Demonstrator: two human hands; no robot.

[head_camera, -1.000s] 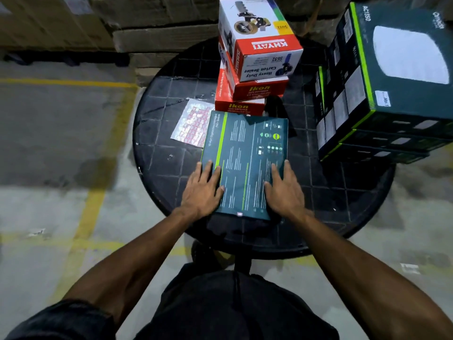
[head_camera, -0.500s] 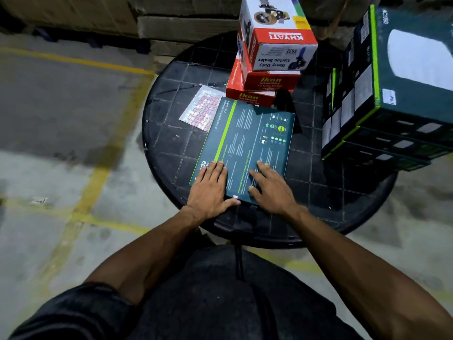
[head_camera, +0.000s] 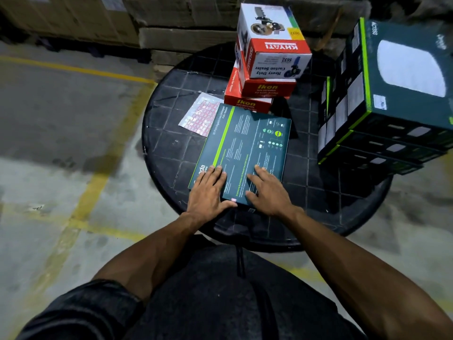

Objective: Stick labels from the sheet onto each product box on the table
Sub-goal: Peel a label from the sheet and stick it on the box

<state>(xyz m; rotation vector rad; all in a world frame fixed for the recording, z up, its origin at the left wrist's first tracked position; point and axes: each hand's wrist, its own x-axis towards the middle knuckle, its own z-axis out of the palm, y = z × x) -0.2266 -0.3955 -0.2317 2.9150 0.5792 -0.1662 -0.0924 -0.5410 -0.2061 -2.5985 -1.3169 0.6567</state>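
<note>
I'm pressing my left hand (head_camera: 208, 192) and right hand (head_camera: 266, 192), fingers flat, on the flat dark-green cardboard box (head_camera: 245, 150); next I'm needing the pink label sheet (head_camera: 198, 116)

Flat dark teal box (head_camera: 247, 153) with a green stripe, lying face-up at the table's near edge, small pink label (head_camera: 233, 200) on its near rim. Label sheet (head_camera: 197, 117) flat just beyond, partly tucked under the box. Red and white boxes (head_camera: 264, 67) stacked behind; dark green boxes (head_camera: 392, 99) stacked at right.
</note>
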